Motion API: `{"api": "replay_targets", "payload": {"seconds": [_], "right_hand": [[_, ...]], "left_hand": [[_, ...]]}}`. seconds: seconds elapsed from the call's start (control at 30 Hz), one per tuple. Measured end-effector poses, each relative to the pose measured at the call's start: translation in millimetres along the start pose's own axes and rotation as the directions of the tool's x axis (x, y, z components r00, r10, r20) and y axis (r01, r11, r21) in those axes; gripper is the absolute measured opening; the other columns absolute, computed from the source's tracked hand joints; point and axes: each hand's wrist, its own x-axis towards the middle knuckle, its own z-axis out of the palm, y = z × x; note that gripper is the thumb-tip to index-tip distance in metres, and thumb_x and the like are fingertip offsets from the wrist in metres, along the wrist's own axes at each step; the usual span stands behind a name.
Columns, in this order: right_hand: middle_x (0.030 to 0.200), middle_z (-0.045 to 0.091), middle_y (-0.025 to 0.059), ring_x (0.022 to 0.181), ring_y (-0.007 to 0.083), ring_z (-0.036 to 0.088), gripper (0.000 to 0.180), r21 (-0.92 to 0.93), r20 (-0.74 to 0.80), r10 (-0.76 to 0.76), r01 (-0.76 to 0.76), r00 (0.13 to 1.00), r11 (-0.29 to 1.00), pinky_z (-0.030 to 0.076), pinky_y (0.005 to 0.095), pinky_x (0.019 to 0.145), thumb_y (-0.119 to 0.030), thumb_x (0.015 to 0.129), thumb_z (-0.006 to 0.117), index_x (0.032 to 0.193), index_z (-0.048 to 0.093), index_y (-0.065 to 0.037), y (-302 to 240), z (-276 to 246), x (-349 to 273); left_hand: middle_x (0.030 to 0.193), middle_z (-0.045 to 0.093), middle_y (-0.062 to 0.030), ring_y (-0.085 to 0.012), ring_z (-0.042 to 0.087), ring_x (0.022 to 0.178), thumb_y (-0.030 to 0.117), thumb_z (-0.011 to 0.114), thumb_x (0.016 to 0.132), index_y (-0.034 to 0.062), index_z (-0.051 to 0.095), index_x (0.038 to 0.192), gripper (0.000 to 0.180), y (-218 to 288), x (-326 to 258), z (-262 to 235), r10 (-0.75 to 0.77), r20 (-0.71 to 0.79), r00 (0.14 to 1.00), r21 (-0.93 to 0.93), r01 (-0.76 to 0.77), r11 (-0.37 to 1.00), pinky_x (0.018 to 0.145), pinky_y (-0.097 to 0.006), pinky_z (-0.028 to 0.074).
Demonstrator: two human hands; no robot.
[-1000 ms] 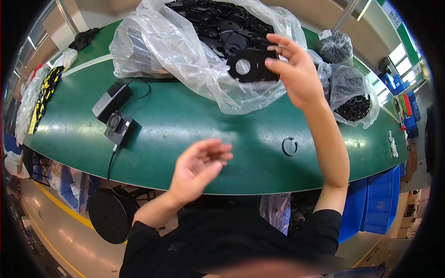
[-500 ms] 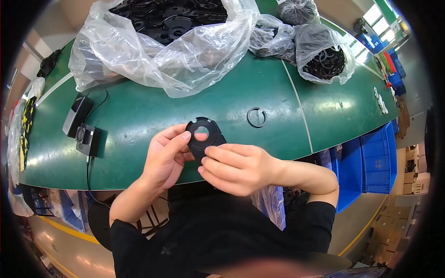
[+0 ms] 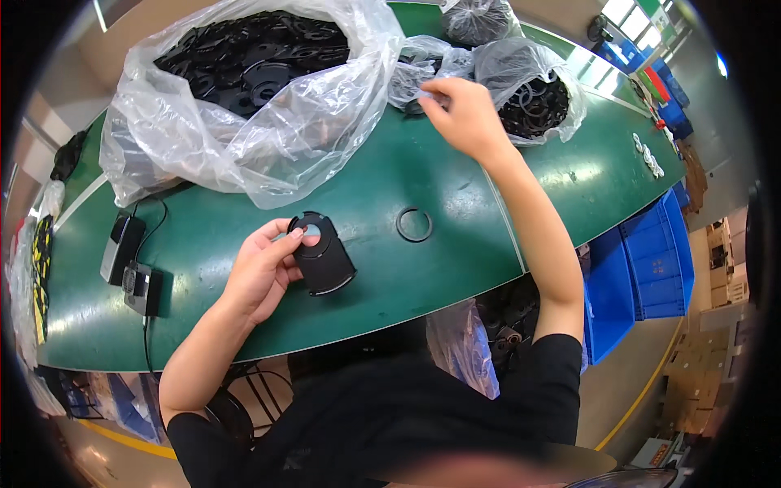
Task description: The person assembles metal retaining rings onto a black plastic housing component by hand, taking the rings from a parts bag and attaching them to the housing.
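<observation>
In my left hand (image 3: 264, 272) is a flat black plastic part (image 3: 327, 267) with a round hole near its top and a straight lower end. The thumb presses on it beside the hole, and the fingers go behind. My right hand (image 3: 465, 118) is stretched far forward at a small clear plastic bag (image 3: 411, 75) of dark parts. Its thumb and forefinger are apart at the bag's near edge; the other fingers are partly hidden. A loose black ring (image 3: 414, 224) with a gap lies on the green table (image 3: 382, 281), right of the held part.
A large clear bag (image 3: 325, 130) full of black parts stands at the far left. Behind my right hand is a bag of black rings (image 3: 533, 110). A black corded device (image 3: 141, 289) lies at left. Blue bins (image 3: 655, 260) stand beyond the table's right edge.
My right hand has let go of the black plastic part and moved forward to the small bag. The left hand keeps the part, now turned more face-on. The view has shifted.
</observation>
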Motion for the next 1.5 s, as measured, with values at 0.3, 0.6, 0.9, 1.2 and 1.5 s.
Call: {"api": "replay_targets", "payload": {"seconds": [0.3, 0.6, 0.9, 1.2, 1.5], "right_hand": [[0.091, 0.063, 0.0183, 0.094, 0.0331, 0.058, 0.026, -0.421, 0.13, 0.142, -0.075, 0.981, 0.904, 0.043, 0.0481, 0.082, -0.027, 0.081, 0.057, 0.089, 0.063, -0.003, 54, 79, 35], [0.076, 0.064, 0.0157, 0.079, 0.0332, 0.062, 0.019, -0.534, 0.221, 0.123, 0.015, 0.967, 0.845, 0.042, 0.0478, 0.075, -0.021, 0.082, 0.054, 0.087, 0.063, -0.006, 21, 67, 15], [0.081, 0.063, 0.0211, 0.077, 0.0386, 0.061, 0.021, -0.287, 0.248, 0.19, -0.116, 0.95, 0.951, 0.049, 0.0458, 0.073, -0.019, 0.08, 0.053, 0.082, 0.066, -0.003, 30, 60, 27], [0.077, 0.063, 0.0201, 0.075, 0.0361, 0.062, 0.017, -0.084, 0.231, 0.097, -0.079, 0.968, 0.993, 0.05, 0.0416, 0.074, -0.015, 0.077, 0.058, 0.082, 0.067, -0.002, 5, 50, 20], [0.091, 0.063, 0.0235, 0.084, 0.0383, 0.062, 0.019, -0.522, 0.315, 0.297, -0.097, 0.901, 0.848, 0.05, 0.0408, 0.077, -0.004, 0.068, 0.058, 0.084, 0.066, 0.0, 89, 76, 76]], "left_hand": [[0.086, 0.064, -0.0032, -0.0121, 0.062, 0.075, 0.013, 0.052, 0.09, 0.0072, 0.053, 0.095, 0.008, -8, -2, -11, 0.021, -0.019, 1.0, 0.005, -0.021, 1.0, 0.067, -0.028, 0.051], [0.09, 0.065, -0.008, -0.0136, 0.063, 0.079, 0.014, 0.055, 0.089, 0.0054, 0.051, 0.098, 0.013, -8, -3, -13, 0.004, 0.028, 1.0, 0.019, -0.005, 1.0, 0.068, -0.029, 0.051], [0.09, 0.065, -0.0082, -0.0133, 0.063, 0.079, 0.014, 0.055, 0.09, 0.0044, 0.051, 0.102, 0.016, -9, -4, -14, -0.026, 0.049, 0.998, 0.014, 0.025, 1.0, 0.069, -0.029, 0.05], [0.092, 0.065, -0.0093, -0.0138, 0.063, 0.08, 0.015, 0.054, 0.09, 0.003, 0.05, 0.104, 0.019, -8, -5, -19, -0.021, 0.055, 0.998, 0.019, 0.02, 1.0, 0.071, -0.03, 0.051], [0.09, 0.065, -0.0078, -0.0135, 0.063, 0.078, 0.014, 0.055, 0.089, 0.0056, 0.05, 0.104, 0.018, -10, -4, -17, -0.03, 0.052, 0.998, 0.02, 0.029, 0.999, 0.069, -0.029, 0.052]]}}
